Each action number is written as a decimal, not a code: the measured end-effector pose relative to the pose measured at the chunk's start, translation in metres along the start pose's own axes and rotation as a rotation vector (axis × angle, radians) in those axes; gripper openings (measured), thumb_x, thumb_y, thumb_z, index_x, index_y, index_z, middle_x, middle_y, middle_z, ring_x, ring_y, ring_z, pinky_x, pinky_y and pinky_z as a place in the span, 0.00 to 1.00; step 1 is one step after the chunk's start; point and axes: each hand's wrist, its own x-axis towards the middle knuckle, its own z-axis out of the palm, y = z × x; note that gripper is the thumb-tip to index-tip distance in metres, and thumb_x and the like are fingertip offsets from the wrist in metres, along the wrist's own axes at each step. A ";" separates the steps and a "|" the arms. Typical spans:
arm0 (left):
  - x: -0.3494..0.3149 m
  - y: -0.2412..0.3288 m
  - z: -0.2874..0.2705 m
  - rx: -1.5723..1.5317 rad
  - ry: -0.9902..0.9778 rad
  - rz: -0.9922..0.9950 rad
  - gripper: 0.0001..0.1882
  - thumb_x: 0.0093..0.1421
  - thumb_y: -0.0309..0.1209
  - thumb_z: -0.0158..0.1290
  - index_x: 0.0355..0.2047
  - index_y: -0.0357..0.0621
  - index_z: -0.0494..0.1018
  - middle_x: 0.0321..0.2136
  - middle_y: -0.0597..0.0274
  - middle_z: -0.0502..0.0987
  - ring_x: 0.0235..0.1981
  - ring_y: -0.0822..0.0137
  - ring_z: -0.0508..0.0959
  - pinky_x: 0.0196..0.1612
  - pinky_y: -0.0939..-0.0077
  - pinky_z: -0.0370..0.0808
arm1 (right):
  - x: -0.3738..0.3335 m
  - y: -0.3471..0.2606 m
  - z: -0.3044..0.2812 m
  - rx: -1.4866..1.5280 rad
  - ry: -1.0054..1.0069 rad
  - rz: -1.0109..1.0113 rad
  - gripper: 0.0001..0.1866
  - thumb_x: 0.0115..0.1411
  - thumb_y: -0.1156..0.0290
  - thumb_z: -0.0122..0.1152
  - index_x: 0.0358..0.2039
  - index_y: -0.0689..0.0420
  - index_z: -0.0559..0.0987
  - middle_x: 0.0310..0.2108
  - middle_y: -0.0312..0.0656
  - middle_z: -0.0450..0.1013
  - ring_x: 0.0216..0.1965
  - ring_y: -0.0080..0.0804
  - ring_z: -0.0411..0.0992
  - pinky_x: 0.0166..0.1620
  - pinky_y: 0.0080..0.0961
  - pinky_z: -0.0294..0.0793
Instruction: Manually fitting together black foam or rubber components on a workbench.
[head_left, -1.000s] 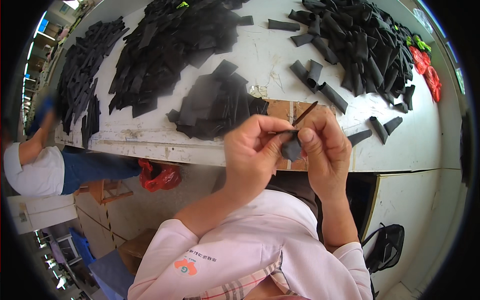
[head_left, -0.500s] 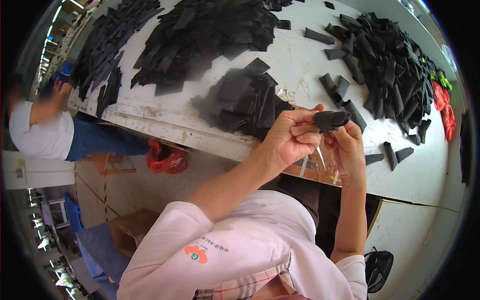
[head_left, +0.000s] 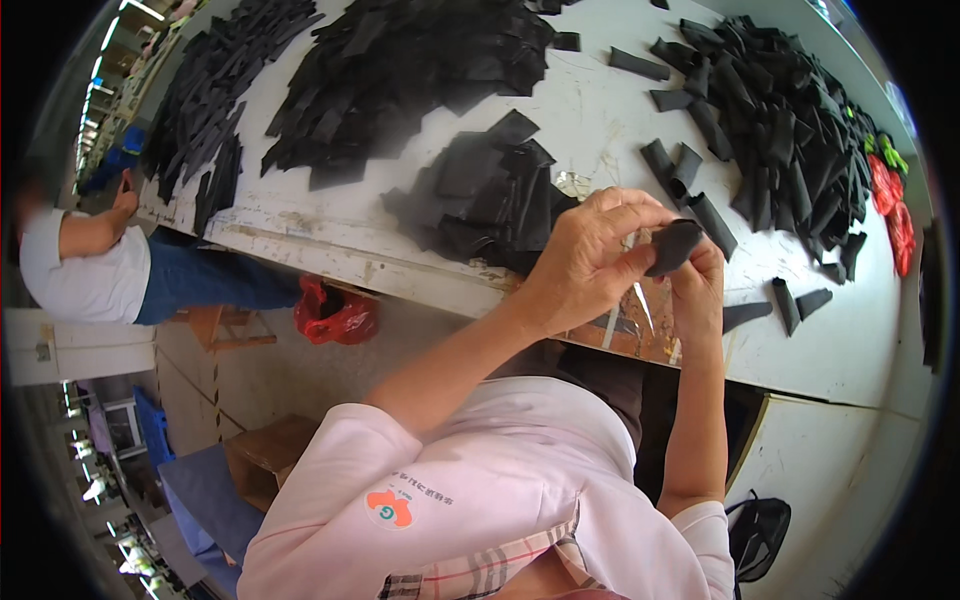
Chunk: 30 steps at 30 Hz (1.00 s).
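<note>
Between both hands, over the table's near edge, is a small black fabric tube (head_left: 676,247), with one end facing up. My left hand (head_left: 597,255) grips its left side, thumb in front and fingers bent behind it. My right hand (head_left: 697,285) pinches it from the right and below; some of those fingers are hidden. Below the hands lies a brown board (head_left: 640,340) with a pale pointed strip on it. A heap of flat black fabric pieces (head_left: 490,190) lies just left of my left hand. Loose black tubes (head_left: 712,225) lie beyond my right hand.
A big pile of black tubes (head_left: 780,140) fills the table's right side. More black pieces (head_left: 400,80) cover its far middle and left. Red plastic bags (head_left: 886,200) hang at the right, another red bag (head_left: 335,312) below the table edge. A person (head_left: 90,255) stands at left.
My left hand has shifted its grip, its fingers now reaching over behind the tube. The tube has turned from lying sideways to a more upright tilt and sits slightly lower.
</note>
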 end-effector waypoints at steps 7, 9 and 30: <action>-0.006 0.012 -0.002 -0.725 0.204 -0.219 0.05 0.54 0.19 0.49 0.32 0.35 0.71 0.31 0.62 0.74 0.31 0.77 0.72 0.33 0.87 0.68 | -0.006 -0.066 0.013 -0.890 -0.050 -0.593 0.21 0.46 0.54 0.59 0.29 0.61 0.72 0.20 0.40 0.66 0.22 0.34 0.67 0.25 0.25 0.64; -0.008 0.006 -0.004 -0.830 0.252 -0.278 0.06 0.54 0.19 0.49 0.33 0.35 0.71 0.32 0.61 0.74 0.33 0.75 0.72 0.34 0.86 0.69 | -0.004 -0.076 0.012 -1.229 -0.190 -0.566 0.18 0.43 0.57 0.61 0.26 0.59 0.72 0.18 0.38 0.66 0.23 0.36 0.68 0.23 0.28 0.65; 0.013 0.018 0.015 -0.291 -0.059 -0.221 0.09 0.51 0.22 0.53 0.34 0.34 0.71 0.25 0.64 0.73 0.27 0.80 0.69 0.31 0.87 0.68 | -0.011 -0.013 -0.008 -0.783 -0.230 -0.288 0.10 0.55 0.64 0.50 0.26 0.57 0.74 0.20 0.44 0.69 0.24 0.45 0.68 0.28 0.35 0.67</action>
